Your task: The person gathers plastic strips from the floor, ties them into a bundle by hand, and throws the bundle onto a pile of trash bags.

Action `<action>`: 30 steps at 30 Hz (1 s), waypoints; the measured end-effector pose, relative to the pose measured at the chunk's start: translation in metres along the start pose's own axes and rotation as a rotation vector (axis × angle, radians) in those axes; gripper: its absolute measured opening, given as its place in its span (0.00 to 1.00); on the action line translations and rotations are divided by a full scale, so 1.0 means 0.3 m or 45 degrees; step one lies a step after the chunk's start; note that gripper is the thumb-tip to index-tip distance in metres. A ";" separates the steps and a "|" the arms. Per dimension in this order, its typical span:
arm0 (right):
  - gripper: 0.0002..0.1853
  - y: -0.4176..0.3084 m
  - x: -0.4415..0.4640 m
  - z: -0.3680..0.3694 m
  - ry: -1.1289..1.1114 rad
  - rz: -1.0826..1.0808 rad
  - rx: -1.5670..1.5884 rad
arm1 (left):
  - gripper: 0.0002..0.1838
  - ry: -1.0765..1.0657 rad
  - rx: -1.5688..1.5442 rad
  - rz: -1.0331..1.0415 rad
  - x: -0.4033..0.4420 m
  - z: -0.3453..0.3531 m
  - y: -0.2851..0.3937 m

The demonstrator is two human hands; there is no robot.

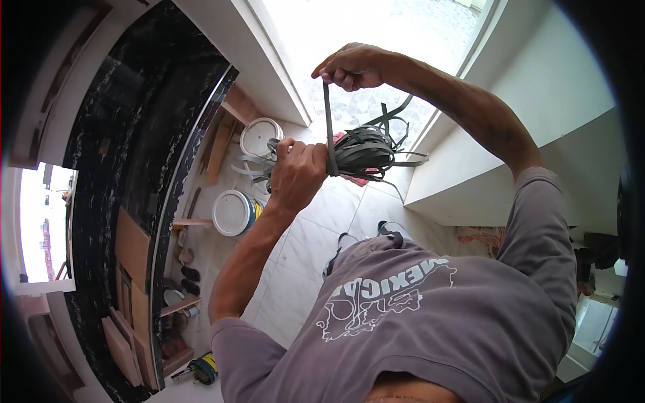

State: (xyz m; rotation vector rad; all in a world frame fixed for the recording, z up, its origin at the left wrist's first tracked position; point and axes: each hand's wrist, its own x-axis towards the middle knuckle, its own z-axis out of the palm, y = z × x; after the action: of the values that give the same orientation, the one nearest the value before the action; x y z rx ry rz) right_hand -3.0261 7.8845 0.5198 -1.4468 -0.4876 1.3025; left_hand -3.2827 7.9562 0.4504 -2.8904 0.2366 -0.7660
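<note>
A bundle of dark grey-green flat strips (366,149) hangs in the air in front of me, its loose ends fanning out to the right and shorter ends showing on the left. My left hand (295,173) is closed around the bundle near its left end. Above it, my right hand (353,67) is closed on one strip (328,111), pulled taut and nearly vertical. That strip runs down to the bundle, where a band of it crosses just beside my left fingers. Something red, partly hidden, shows behind the bundle.
White-lidded buckets (235,213) stand on the marble-look floor (329,208) to the left. Wood boards (132,245) lean by a black stone-patterned counter (121,168). A bright doorway (376,27) is ahead, with a white wall (537,87) on the right.
</note>
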 end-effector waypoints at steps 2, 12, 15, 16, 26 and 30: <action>0.16 0.037 -0.026 -0.010 -0.018 0.094 -0.030 | 0.12 0.093 -0.040 0.015 0.008 -0.048 -0.012; 0.11 0.374 -0.017 -0.130 -0.861 -0.047 0.085 | 0.30 0.145 -0.722 -0.486 0.042 -0.148 0.002; 0.12 0.427 -0.040 -0.076 -0.919 0.357 0.225 | 0.18 0.062 -1.060 -0.872 0.066 -0.140 -0.049; 0.10 0.431 -0.077 -0.032 -0.833 0.250 0.171 | 0.17 0.072 -1.192 -1.008 0.072 -0.138 -0.070; 0.20 0.375 -0.108 0.098 -0.353 -0.481 -0.966 | 0.20 -0.114 -1.247 -1.146 0.020 0.011 -0.268; 0.21 0.369 -0.104 0.140 0.114 -0.558 -1.234 | 0.24 -0.154 -1.197 -1.081 0.009 0.046 -0.285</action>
State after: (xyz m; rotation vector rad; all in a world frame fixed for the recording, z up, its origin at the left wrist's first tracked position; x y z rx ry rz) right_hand -3.1108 7.8389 0.4441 -1.9914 -1.4121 0.6314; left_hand -3.2637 8.0405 0.4549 -3.9277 -0.9708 -0.6666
